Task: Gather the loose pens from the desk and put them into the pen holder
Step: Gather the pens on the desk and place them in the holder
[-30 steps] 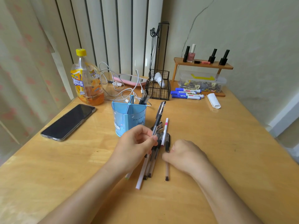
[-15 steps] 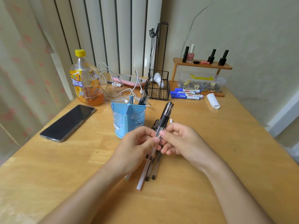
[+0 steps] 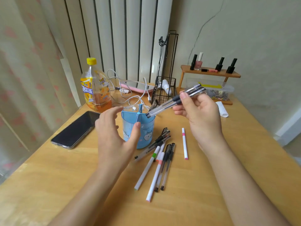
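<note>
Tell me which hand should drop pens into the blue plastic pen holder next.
The right hand. It already grips two clear-barrelled black pens, tips angled down right over the blue plastic pen holder rim. The left hand is open and empty beside the holder, better suited to steadying it.

We see soft, even daylight, brightest at the blinds (image 3: pixel 123 38) toward eleven o'clock. The desk (image 3: pixel 244 152) shows only faint shadows beside the pens (image 3: pixel 156 162). The phone (image 3: pixel 76 128) screen carries a dull sheen (no hard glare). Straight lines bow near the edges, and the corners look slightly soft.
</note>
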